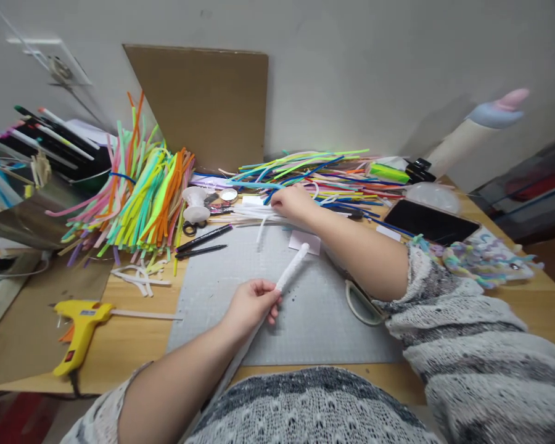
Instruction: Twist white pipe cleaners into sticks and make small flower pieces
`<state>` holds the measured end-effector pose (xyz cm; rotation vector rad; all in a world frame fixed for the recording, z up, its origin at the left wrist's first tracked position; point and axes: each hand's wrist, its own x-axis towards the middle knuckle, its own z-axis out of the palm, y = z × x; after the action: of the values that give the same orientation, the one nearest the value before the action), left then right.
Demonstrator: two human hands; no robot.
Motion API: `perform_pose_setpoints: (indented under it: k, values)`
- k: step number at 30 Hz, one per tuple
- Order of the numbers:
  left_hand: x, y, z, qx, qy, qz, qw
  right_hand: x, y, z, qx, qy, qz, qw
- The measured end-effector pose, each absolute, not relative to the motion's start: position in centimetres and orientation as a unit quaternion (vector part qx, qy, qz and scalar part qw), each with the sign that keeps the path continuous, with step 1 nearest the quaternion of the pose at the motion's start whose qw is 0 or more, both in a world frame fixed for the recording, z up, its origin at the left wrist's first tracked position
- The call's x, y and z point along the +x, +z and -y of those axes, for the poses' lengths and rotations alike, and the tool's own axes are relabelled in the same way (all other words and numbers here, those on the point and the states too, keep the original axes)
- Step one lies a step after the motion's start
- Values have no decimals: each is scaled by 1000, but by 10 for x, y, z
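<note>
My left hand [254,305] is closed around a long white fuzzy stick [292,268], gripping it with thumb and fingers above the grey cutting mat [324,327]. The upper end of the stick points away from me, and its lower part runs down past my forearm. Farther back, my right hand [293,202] is bent down over the pile, its fingers pinched on a white pipe cleaner [261,229] whose end hangs toward the mat. Other white pipe cleaners [245,213] lie beneath that hand. Its fingertips are partly hidden.
Bundled colourful pipe cleaners [152,203] stand at left, with more strewn behind [333,166]. Two black pens [203,240], scissors [190,228] and a spool [195,203] lie near the mat. A yellow glue gun [81,330] sits left; a phone [430,221] lies right.
</note>
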<state>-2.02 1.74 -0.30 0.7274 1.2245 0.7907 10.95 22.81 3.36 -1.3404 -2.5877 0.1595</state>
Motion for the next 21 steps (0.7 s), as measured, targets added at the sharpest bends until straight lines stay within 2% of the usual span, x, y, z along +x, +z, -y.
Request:
perform_pose_setpoints:
  k: [3, 6, 9, 11, 13, 16, 21]
  values:
    - [-20, -2, -17, 320, 356, -544, 689, 112, 36, -233, -477, 54, 867, 132]
    - [-21, -2, -17, 322, 352, -544, 691, 116, 44, -236, -478, 62, 854, 193]
    - [-21, -2, -17, 319, 354, -542, 692, 118, 64, -227, -411, 51, 863, 290]
    - [-22, 0, -18, 316, 354, -540, 695, 121, 82, -208, -344, 20, 882, 321]
    - [-22, 1, -19, 310, 353, -543, 696, 127, 100, -181, -300, -9, 904, 303]
    - [-23, 4, -20, 302, 359, -538, 701, 142, 117, -135, -262, -16, 938, 228]
    - [-24, 8, -19, 280, 374, -497, 731, 168, 106, -88, -241, -12, 967, 83]
